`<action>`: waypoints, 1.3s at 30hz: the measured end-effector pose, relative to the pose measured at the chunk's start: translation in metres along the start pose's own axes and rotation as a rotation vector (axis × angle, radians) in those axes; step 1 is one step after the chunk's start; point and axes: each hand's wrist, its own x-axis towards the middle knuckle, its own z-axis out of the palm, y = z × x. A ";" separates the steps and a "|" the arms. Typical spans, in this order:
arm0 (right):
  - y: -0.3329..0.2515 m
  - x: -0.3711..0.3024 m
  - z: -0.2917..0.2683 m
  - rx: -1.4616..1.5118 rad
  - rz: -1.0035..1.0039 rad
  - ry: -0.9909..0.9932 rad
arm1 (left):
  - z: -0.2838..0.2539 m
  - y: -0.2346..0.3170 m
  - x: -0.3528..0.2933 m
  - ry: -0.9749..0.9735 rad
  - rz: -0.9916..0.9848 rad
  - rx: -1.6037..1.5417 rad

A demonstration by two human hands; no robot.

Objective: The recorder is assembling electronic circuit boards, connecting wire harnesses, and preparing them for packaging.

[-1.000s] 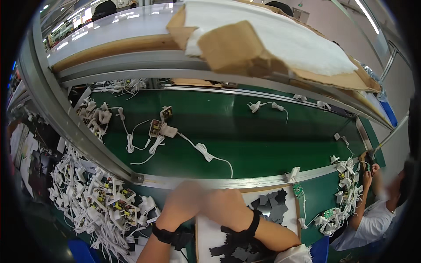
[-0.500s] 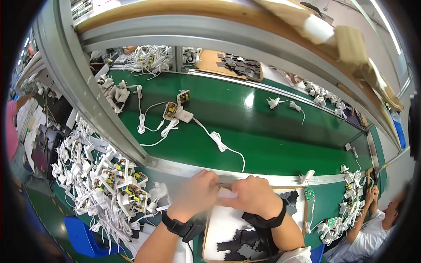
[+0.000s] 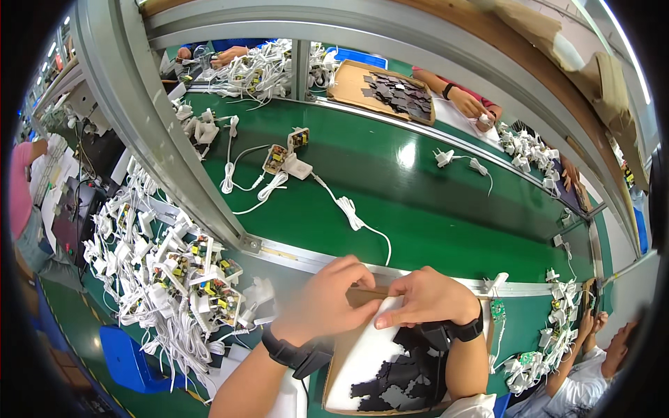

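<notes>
My left hand [image 3: 327, 299] and my right hand [image 3: 426, 298] meet at the far rim of a shallow cardboard tray [image 3: 339, 380] lined with white paper. Both pinch at the paper's top edge, fingertips close together; whether a small part sits between them is hidden. Several flat black pieces [image 3: 401, 373] lie in the tray below my right wrist. Each wrist wears a black band. Beyond my hands runs a green conveyor belt [image 3: 418, 209] carrying an open white charger with a circuit board [image 3: 286, 159] and its white cable [image 3: 352, 212].
A heap of white chargers with boards and cables [image 3: 174, 279] lies to my left. A grey metal post [image 3: 160, 132] slants across the left. Across the belt, other people's hands [image 3: 467, 104] work beside a second tray of black pieces [image 3: 390, 90]. A person [image 3: 599, 369] sits at lower right.
The view has tilted down and closer to the bench. My hands have shifted right and come together at the tray's top edge. The overhead cardboard boxes have left the middle of the view.
</notes>
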 end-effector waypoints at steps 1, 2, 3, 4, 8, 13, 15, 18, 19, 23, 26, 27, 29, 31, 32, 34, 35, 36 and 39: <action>0.002 0.002 0.002 0.002 0.004 0.000 | -0.001 0.002 -0.001 -0.003 0.000 -0.003; 0.004 0.003 0.004 -0.015 -0.034 0.016 | -0.002 0.003 -0.002 -0.064 -0.052 -0.034; 0.006 0.004 0.005 -0.032 -0.072 0.032 | -0.003 0.004 -0.004 -0.125 -0.104 -0.065; 0.008 0.004 0.007 -0.050 -0.109 0.048 | -0.002 0.004 -0.004 -0.186 -0.155 -0.096; -0.005 -0.004 -0.001 -0.019 -0.118 -0.031 | 0.005 0.002 -0.004 -0.259 -0.204 -0.176; -0.003 -0.009 -0.003 0.050 -0.105 -0.068 | 0.006 0.005 -0.008 -0.284 -0.193 -0.218; -0.002 -0.014 -0.006 0.038 -0.096 -0.072 | 0.007 0.001 -0.008 -0.177 -0.126 -0.124; 0.008 -0.017 -0.009 0.034 -0.127 -0.066 | 0.006 -0.001 -0.005 -0.072 -0.132 -0.053; 0.013 -0.017 -0.010 0.036 -0.162 -0.058 | 0.006 -0.001 -0.005 -0.022 -0.171 -0.030; 0.015 -0.012 -0.008 0.044 -0.166 -0.072 | 0.004 -0.007 -0.004 0.050 -0.216 0.006; 0.016 -0.002 0.002 0.053 -0.198 -0.049 | 0.004 -0.009 -0.003 0.076 -0.219 0.020; 0.017 0.003 0.007 0.057 -0.245 -0.016 | 0.003 -0.008 -0.003 0.093 -0.220 0.026; 0.014 0.009 0.015 0.066 -0.287 0.018 | 0.005 -0.009 -0.002 0.104 -0.223 0.028; 0.005 0.015 0.021 -0.031 -0.259 0.086 | 0.008 -0.009 0.000 0.108 -0.217 0.032; 0.002 0.014 0.023 -0.080 -0.241 0.124 | 0.009 -0.008 0.002 0.107 -0.209 0.031; 0.005 0.019 0.029 -0.112 -0.238 0.153 | 0.009 -0.009 0.002 0.103 -0.198 0.065; 0.008 0.020 0.034 -0.141 -0.228 0.174 | 0.010 -0.010 0.001 0.096 -0.195 0.093; 0.010 0.021 0.036 -0.169 -0.221 0.193 | 0.010 -0.011 -0.001 0.091 -0.194 0.123; 0.005 0.018 0.040 -0.132 -0.251 0.263 | 0.008 -0.016 -0.007 0.081 -0.206 0.165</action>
